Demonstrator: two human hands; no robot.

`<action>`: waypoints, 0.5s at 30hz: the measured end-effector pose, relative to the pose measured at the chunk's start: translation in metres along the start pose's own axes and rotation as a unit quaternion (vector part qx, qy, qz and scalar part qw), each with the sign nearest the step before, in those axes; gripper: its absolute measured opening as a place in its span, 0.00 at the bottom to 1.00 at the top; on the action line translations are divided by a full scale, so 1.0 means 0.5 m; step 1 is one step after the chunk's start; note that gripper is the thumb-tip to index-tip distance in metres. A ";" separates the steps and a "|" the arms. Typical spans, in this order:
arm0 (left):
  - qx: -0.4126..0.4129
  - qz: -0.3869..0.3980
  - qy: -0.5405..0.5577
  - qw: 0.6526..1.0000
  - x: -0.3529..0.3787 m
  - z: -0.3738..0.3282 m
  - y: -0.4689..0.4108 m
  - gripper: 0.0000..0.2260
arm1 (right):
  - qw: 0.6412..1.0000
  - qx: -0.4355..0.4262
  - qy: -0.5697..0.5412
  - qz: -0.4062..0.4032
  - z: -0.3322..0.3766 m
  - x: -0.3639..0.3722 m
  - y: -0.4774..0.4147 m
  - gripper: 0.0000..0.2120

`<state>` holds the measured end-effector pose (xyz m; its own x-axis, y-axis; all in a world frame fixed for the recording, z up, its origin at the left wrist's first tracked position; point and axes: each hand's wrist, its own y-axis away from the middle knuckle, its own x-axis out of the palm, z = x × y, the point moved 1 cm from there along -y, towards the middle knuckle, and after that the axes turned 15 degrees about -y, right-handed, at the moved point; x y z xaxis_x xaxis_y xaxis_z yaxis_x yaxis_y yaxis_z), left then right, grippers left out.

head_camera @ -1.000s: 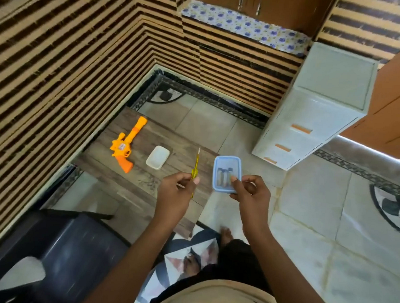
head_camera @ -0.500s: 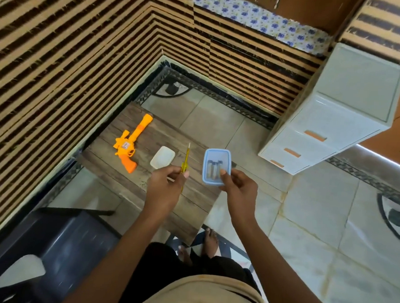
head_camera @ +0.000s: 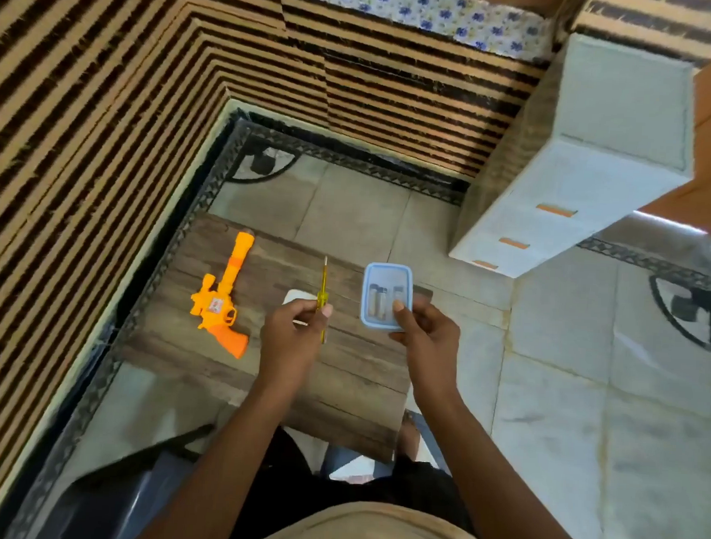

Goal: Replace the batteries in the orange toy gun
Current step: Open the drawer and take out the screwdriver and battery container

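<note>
Nearest to me, a dark chair (head_camera: 119,500) stands at the lower left, beside the person's legs. From there both forearms reach out over the wooden worktop (head_camera: 340,375). The left hand (head_camera: 291,332) pinches a yellow screwdriver (head_camera: 323,298) between thumb and curled fingers, with its metal tip pointing away from me. The right hand (head_camera: 424,334) grips a small blue container (head_camera: 387,267) by its near edge, thumb laid over the rim. Inside it I make out batteries (head_camera: 377,301) lying side by side, though I cannot tell exactly how many. A white plastic piece (head_camera: 296,297) lies on the worktop, mostly hidden behind the left hand. The orange toy gun (head_camera: 220,299) lies flat on the worktop to the left of that hand, apart from it and untouched, grip toward me and barrel pointing away. Beyond the worktop I see the tiled floor (head_camera: 348,211), a white drawer unit (head_camera: 576,190) with orange handles at the far right, and the striped wall (head_camera: 108,91) behind
</note>
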<state>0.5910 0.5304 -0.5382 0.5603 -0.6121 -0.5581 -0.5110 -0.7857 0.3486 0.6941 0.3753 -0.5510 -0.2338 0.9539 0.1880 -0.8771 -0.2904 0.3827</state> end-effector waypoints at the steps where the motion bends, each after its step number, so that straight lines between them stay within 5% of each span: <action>1: 0.004 0.020 -0.001 1.000 -0.019 0.010 -0.028 0.11 | 1.000 -0.001 -0.005 -0.017 -0.008 0.030 0.001 0.10; 11: 0.047 0.139 -0.036 0.989 -0.156 0.106 -0.222 0.01 | 0.993 -0.013 0.002 -0.113 -0.090 0.207 0.026 0.09; 15: 0.048 0.159 -0.059 0.984 -0.172 0.129 -0.251 0.06 | 0.986 -0.010 -0.025 -0.167 -0.132 0.238 0.030 0.07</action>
<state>0.5648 0.6873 -0.5822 0.2858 -0.8065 -0.5176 -0.7113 -0.5405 0.4494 0.6257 0.4895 -0.5825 0.0909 0.9909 0.0991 -0.9099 0.0422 0.4127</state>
